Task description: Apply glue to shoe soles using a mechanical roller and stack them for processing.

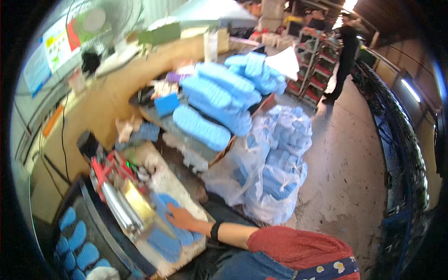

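Observation:
My right hand (183, 219) lies with its fingers stretched out over blue shoe soles (164, 245) on a worn, pale work board. A dark band circles the wrist. Beside the hand, to the left, stands a roller machine with a silver roller (120, 205), a yellowish plate (138, 199) and a red frame (105, 170). Several blue soles (77, 235) rest on a dark surface left of the machine. At the lower edge there, a white rounded shape (103, 273) shows, perhaps my gloved left hand; its fingers are out of sight.
Blue soles (200, 127) are piled on a table ahead. Clear plastic bags (273, 186) of blue pieces stand on the floor to its right. Farther off are a rack (313, 65) and a person (346, 51) in dark clothes. A fan (95, 21) stands at upper left.

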The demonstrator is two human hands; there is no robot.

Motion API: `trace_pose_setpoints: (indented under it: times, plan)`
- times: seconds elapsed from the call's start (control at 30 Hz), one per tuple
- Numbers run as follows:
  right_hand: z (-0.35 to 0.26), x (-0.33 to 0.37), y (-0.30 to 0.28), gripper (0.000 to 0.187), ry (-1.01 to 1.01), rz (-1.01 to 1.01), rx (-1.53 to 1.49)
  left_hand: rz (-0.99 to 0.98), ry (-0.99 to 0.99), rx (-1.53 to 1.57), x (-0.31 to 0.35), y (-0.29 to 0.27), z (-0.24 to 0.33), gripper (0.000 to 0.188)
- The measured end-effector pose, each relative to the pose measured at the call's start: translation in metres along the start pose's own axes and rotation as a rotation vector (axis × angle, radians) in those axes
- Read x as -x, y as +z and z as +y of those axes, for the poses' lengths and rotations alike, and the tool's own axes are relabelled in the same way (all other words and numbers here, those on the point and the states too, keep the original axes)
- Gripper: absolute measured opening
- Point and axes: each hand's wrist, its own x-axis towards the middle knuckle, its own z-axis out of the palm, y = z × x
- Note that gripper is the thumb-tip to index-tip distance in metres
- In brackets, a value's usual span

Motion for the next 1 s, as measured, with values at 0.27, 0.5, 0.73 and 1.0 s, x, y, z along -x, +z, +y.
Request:
trace_pose_setpoints:
  times: [0.27,0.5,0.73,1.0]
  plan:
    - [0.003,0.004,-0.009,0.042,-0.031,-0.006,0.023,-0.409,-0.617,-0.279,0.097,-0.016,-0.118,0.040]
    - [0.004,-0.002,-0.004,0.046,-0.007,-0.051,0.053,-0.580,-0.648,-0.383,0.156,-0.028,-0.205,0.037]
    - [0.006,-0.005,-0.005,0.041,-0.033,-0.037,0.068,-0.521,-0.650,-0.345,0.148,-0.021,-0.190,0.033]
    - [-0.007,-0.002,-0.009,0.040,-0.002,-0.068,0.034,-0.604,-0.657,-0.433,0.162,-0.033,-0.206,0.034]
